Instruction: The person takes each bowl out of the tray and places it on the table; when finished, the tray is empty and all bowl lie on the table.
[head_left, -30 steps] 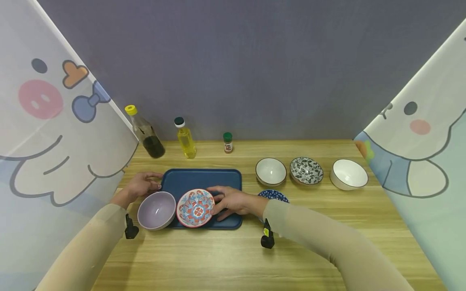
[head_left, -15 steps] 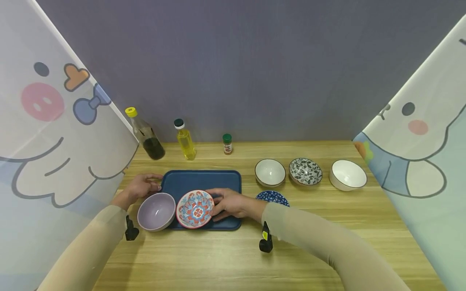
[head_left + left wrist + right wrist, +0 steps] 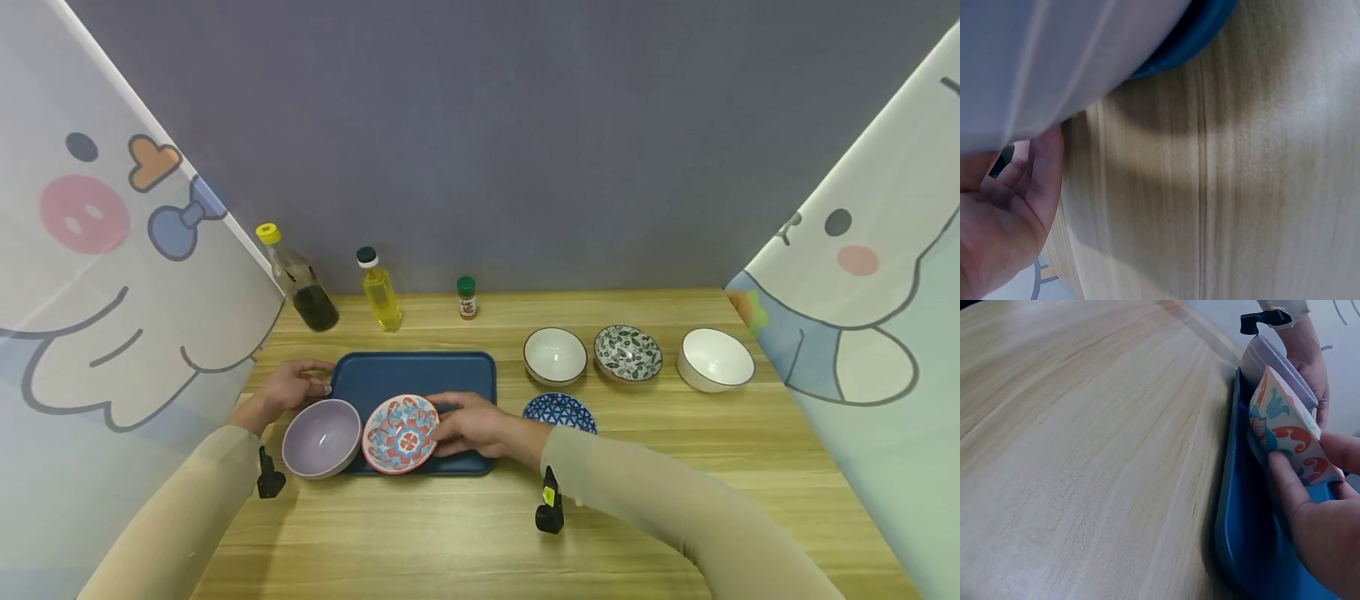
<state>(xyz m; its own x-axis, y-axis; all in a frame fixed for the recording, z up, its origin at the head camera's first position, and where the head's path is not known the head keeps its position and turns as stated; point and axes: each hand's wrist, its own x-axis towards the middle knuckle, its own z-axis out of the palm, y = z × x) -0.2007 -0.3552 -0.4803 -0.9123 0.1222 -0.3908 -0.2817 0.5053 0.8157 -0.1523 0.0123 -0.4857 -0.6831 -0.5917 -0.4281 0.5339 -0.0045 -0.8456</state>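
My right hand (image 3: 474, 425) grips the right rim of a bowl (image 3: 402, 435) with a red and blue pattern. In the right wrist view the thumb is at its rim and a finger presses its outer wall. This bowl stands over the front of a dark blue tray (image 3: 422, 367). Directly left of it is a plain purple bowl (image 3: 322, 439), overlapping the tray's left edge. My left hand (image 3: 288, 387) is just behind the purple bowl, its fingers reaching to the tray's back left corner. The purple wall (image 3: 1054, 56) partly hides those fingertips in the left wrist view.
Along the back stand a dark sauce bottle (image 3: 306, 287), a yellow oil bottle (image 3: 383, 297) and a green-capped spice jar (image 3: 467, 300). To the right are a dark-rimmed white bowl (image 3: 556, 356), a leaf-patterned bowl (image 3: 628, 353), a deeper white bowl (image 3: 716, 360) and a blue-patterned dish (image 3: 561, 410).
The right hand's fingers have drawn in closer against the patterned bowl's rim. Both bowls and the left hand keep their places; the whole head view has shifted slightly.
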